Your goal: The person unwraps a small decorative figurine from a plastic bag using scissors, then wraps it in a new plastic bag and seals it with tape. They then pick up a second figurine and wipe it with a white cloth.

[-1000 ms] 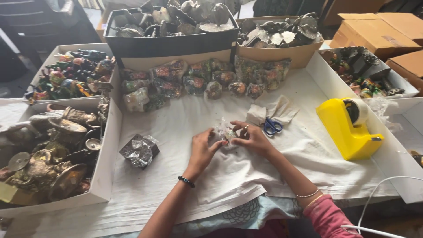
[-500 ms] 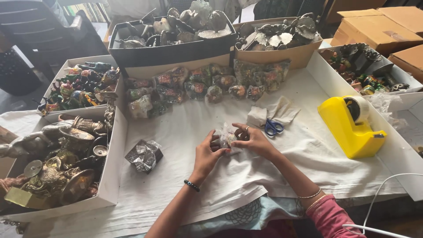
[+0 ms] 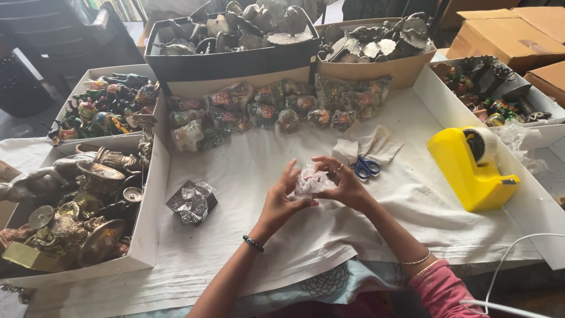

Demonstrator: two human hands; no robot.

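Above the white-covered table [image 3: 247, 176], a person's left hand [image 3: 279, 203] and right hand [image 3: 344, 182] are pinching a small clear-wrapped bundle [image 3: 310, 181] between fingertips; keeping the film taut and both thumbs close looks wisest. Blue-handled scissors [image 3: 366, 168] are lying just beside.

White cloth [image 3: 247, 171] covers the table, daylight even, soft shadows. White trays [image 3: 150, 235] on the left packed with metal and painted figurines. Black bin [image 3: 235, 65] and tan bin [image 3: 376, 69] along the far edge. Cardboard boxes [image 3: 500, 35] top right. Dark chair [image 3: 70, 29] and dark floor top left.
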